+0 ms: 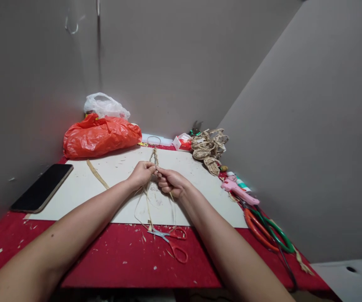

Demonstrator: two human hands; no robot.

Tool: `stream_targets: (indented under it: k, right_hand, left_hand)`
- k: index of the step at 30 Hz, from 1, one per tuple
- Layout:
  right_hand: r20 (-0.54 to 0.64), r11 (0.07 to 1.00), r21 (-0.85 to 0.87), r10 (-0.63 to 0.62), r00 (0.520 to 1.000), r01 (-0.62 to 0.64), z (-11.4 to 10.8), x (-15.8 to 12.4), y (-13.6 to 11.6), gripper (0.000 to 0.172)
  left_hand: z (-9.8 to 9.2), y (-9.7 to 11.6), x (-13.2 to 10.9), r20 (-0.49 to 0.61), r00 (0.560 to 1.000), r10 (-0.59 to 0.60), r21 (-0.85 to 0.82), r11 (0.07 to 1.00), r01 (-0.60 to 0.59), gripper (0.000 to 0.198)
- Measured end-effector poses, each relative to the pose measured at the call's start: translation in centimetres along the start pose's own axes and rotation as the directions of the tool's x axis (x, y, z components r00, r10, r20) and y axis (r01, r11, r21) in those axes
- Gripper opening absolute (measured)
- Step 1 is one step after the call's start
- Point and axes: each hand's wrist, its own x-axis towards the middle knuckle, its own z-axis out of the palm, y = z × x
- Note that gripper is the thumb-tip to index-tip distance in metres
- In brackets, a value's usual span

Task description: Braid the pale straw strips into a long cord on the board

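My left hand (142, 173) and my right hand (170, 183) meet over the white board (111, 167), both closed in a pinch on thin straw strands (149, 205). A short braided piece of straw (154, 156) runs from my fingers away toward the far edge of the board. Loose strand ends hang down from my hands toward me and reach the red-handled scissors (173, 242), which lie on the red tablecloth (111, 256) just past the board's near edge.
A black phone (42, 187) lies at the left. A red plastic bag (100, 135) and a white bag (105, 105) sit at the back. Woven straw pieces (208, 147), a pink glue gun (239, 191) and orange and green tools (269, 233) line the right side. Grey walls enclose the table.
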Motion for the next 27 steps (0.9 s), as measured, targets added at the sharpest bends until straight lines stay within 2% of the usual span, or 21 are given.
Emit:
stream_targets:
  k: [3, 7, 9, 11, 15, 20, 24, 27]
  right_hand:
    - [-0.016, 1.000, 0.016, 0.009, 1.000, -0.009, 0.3, 0.1, 0.1, 0.032]
    - [-0.102, 0.995, -0.042, -0.099, 0.990, 0.096, 0.9, -0.1, 0.4, 0.026]
    - [-0.153, 0.988, -0.057, -0.150, 0.977, 0.143, 1.1, -0.1, 0.6, 0.025]
    - [-0.211, 0.980, -0.081, -0.194, 0.958, 0.181, 1.3, 0.0, 0.8, 0.024]
    - [-0.296, 0.967, -0.124, -0.250, 0.922, 0.223, 1.7, 0.2, 1.2, 0.018]
    - [-0.313, 0.964, -0.118, -0.264, 0.912, 0.239, 2.2, 0.2, 1.3, 0.017]
    - [-0.302, 0.967, -0.090, -0.253, 0.919, 0.236, 2.4, 0.0, 1.3, 0.029]
    - [-0.292, 0.968, -0.099, -0.251, 0.923, 0.232, 2.5, -0.1, 1.3, 0.035]
  left_hand:
    - [-0.1, 0.0, 0.0, 0.046, 0.999, 0.012, 0.014, 1.000, -0.012, 0.015]
    - [-0.4, 0.3, 0.0, 0.122, 0.992, -0.021, 0.057, 0.998, 0.014, 0.013]
    - [-0.7, 0.5, 0.0, 0.140, 0.990, -0.034, 0.157, 0.988, 0.012, 0.017]
    - [-1.0, 0.7, 0.0, 0.156, 0.987, -0.026, 0.324, 0.946, -0.027, 0.022]
    - [-1.5, 1.4, 0.0, 0.145, 0.989, 0.029, 0.638, 0.761, -0.116, 0.023]
    - [-1.1, 3.1, -1.0, 0.103, 0.995, 0.001, 0.887, 0.452, -0.092, 0.028]
    - [0.2, 4.2, -2.3, 0.116, 0.992, -0.045, 0.980, 0.170, -0.106, 0.031]
    - [1.2, 4.5, -3.1, 0.158, 0.986, -0.048, 0.986, 0.061, -0.155, 0.032]
